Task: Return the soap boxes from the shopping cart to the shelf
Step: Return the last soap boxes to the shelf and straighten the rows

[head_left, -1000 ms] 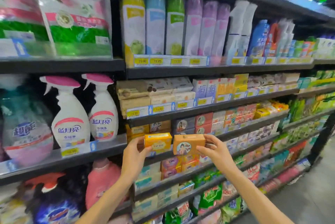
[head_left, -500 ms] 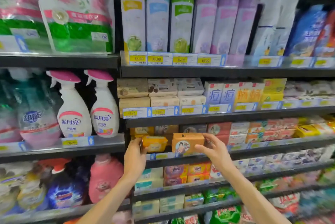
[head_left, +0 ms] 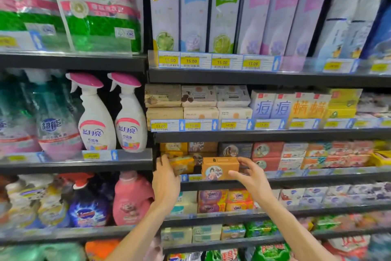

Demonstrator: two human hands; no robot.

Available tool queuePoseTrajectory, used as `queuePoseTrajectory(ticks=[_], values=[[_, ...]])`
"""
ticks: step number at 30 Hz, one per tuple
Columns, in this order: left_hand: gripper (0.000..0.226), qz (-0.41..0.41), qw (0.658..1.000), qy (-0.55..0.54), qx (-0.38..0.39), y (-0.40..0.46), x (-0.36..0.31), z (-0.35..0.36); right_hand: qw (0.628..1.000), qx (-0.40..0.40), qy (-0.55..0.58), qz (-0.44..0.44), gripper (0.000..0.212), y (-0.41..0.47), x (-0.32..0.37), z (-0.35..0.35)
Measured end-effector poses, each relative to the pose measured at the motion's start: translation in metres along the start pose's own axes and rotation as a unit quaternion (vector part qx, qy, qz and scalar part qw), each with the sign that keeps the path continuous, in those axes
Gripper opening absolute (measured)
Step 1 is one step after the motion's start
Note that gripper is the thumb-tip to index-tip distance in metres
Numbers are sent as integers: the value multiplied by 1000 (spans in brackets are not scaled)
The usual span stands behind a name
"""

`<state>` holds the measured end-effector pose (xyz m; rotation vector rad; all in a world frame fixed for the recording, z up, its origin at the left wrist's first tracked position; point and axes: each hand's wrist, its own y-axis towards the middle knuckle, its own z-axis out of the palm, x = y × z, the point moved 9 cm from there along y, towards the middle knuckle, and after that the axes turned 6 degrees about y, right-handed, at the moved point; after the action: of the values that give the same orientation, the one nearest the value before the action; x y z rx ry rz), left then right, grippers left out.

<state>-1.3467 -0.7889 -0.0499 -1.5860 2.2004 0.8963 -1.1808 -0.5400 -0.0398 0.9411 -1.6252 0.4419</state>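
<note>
Both arms reach up to the shelf (head_left: 275, 181). The left hand (head_left: 166, 180) clasps a yellow soap box (head_left: 182, 164) inside the shelf's front edge; the right hand (head_left: 252, 178) pinches an orange soap box (head_left: 220, 167) at that edge.

Dark metal supermarket shelving (head_left: 254, 78) in stacked tiers filling the view, yellow price tags (head_left: 222, 62) in clear strips along the edges, tall pastel spray cans (head_left: 194, 11) on top, white pink-capped trigger bottles (head_left: 95, 117) at left, bright even light
</note>
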Motion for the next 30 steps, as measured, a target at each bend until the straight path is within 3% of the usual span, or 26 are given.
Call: queuePoseTrajectory(ticks=[5,10,14,26,30], values=[[45,64,996,51,-32,-2,-3,5,1000,1,8,6,44,1,0,6],[37,248,956,101,-119,-22,-36,-2,1000,0,6,2,43,1,-1,6],[36,319,933,144,-81,-36,-45,21,1000,-8,8,-3,46,3,-4,4],[41,288,938,189,-40,-18,-15,24,1000,-9,9,-4,48,10,-9,11],[38,339,919,196,-48,-22,-28,21,1000,-6,14,-5,49,10,-7,15]])
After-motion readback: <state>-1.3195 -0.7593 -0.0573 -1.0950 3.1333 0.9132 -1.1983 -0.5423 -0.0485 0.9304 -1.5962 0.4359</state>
